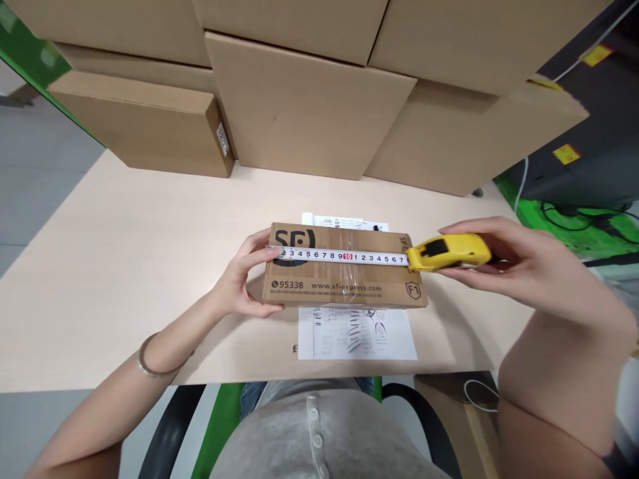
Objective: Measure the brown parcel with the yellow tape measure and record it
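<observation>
A small brown SF-express carton (344, 283) lies on a printed sheet of paper (357, 336) in the middle of the pale table (114, 266). A white measuring tape blade (344, 256) is stretched across the carton's top, left to right. My left hand (244, 276) grips the carton's left end, fingers pinning the tape's tip to the edge. My right hand (519, 266) holds the yellow tape measure case (449, 251) just past the carton's right end.
Several large cardboard boxes (309, 106) are stacked along the table's far edge. A smaller flat box (144, 123) sits at the back left. A black machine with cables (584, 159) stands at the right. A chair and my grey top are below the near edge.
</observation>
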Available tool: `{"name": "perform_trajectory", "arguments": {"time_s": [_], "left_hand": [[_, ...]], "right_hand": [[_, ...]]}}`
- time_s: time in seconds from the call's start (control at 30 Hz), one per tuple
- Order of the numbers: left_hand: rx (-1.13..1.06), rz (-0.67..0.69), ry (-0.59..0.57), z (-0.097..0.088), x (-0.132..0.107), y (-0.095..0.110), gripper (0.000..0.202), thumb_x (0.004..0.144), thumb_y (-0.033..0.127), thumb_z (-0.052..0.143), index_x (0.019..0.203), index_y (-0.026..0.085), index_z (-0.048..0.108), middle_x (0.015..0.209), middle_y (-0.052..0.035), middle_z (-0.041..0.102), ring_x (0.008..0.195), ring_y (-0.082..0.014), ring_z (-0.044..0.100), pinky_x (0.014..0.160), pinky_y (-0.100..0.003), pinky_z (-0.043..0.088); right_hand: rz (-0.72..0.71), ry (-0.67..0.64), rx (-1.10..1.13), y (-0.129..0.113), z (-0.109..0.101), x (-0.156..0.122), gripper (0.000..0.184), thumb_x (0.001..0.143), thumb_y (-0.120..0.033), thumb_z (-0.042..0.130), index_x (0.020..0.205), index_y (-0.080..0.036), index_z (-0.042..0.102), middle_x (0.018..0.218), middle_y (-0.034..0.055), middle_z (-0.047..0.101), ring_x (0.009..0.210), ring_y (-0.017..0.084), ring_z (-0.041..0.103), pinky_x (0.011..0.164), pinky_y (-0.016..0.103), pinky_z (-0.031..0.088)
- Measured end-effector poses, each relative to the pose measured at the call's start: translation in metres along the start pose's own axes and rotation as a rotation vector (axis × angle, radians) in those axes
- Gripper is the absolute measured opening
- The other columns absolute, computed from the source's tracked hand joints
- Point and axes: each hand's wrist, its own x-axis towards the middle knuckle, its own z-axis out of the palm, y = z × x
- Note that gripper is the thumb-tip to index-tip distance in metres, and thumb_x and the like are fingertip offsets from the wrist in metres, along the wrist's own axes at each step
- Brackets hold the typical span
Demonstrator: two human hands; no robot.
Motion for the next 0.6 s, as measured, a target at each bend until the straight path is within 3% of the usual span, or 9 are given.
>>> {"name": "perform_trajectory", "arguments": {"time_s": [0.17,0.6], "left_hand": [[0.034,0.033,-0.013,-0.001,0.001,0.000,0.100,0.067,0.056,0.090,0.155,0.046,0.043,0.157,-0.0099,0.046,0.144,-0.0432,0.046,0.111,-0.070,0.047],[0.062,0.011,-0.022,-0.002,0.004,0.004,0.098,0.067,0.057,0.089,0.153,0.047,0.043,0.154,-0.0097,0.047,0.142,-0.0432,0.047,0.111,-0.070,0.046]], "right_hand": [[0.038,0.063,0.039,0.024,-0.006,-0.015,0.047,0.083,-0.043,0.083,0.128,-0.039,0.072,0.117,0.0056,0.074,0.089,0.024,0.071,0.071,0.033,0.060],[0.083,0.092,0.021,0.020,0.002,-0.011,0.046,0.086,-0.050,0.079,0.129,-0.038,0.072,0.120,0.0040,0.073,0.091,0.026,0.070,0.071,0.039,0.057]]}}
